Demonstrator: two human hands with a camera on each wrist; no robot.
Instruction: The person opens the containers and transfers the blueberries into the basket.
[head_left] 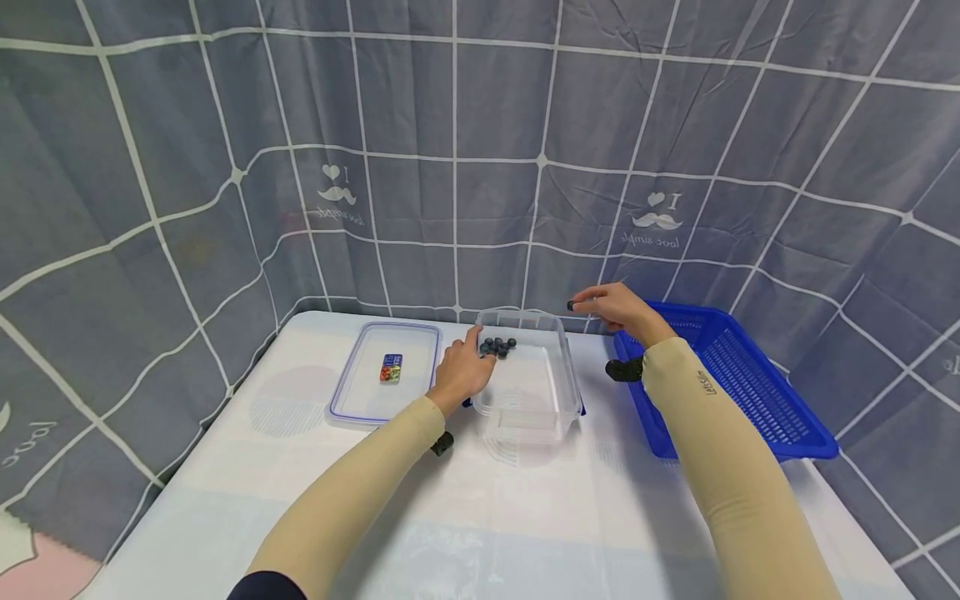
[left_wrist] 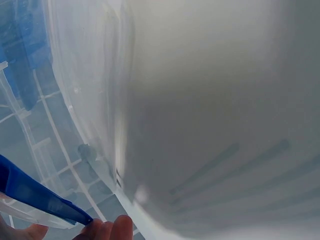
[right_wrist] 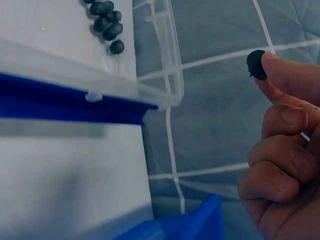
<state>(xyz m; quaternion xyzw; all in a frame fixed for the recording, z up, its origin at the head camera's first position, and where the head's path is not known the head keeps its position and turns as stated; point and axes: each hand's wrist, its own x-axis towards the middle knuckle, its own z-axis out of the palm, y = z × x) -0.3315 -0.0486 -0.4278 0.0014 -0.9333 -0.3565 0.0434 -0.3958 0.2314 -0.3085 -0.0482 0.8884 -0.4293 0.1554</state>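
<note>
A clear plastic food container (head_left: 525,421) with blue side latches stands on the table, and several blueberries (head_left: 497,345) lie together at its far left inside. My left hand (head_left: 460,371) holds the container's left side near the far corner. Its fingertips (left_wrist: 121,227) show beside a blue latch (left_wrist: 42,197) in the left wrist view. Raised past the container's far right corner, my right hand (head_left: 617,310) pinches a single blueberry (right_wrist: 256,64) between thumb and index finger. The other fingers (right_wrist: 274,182) of that hand are curled in.
Left of the container lies its clear lid (head_left: 360,392) with a blue seal and a colourful label (head_left: 391,368). A blue plastic basket (head_left: 757,400) stands at the right, close under the right forearm. A grey checked curtain (head_left: 495,200) hangs behind the white-covered table (head_left: 247,500).
</note>
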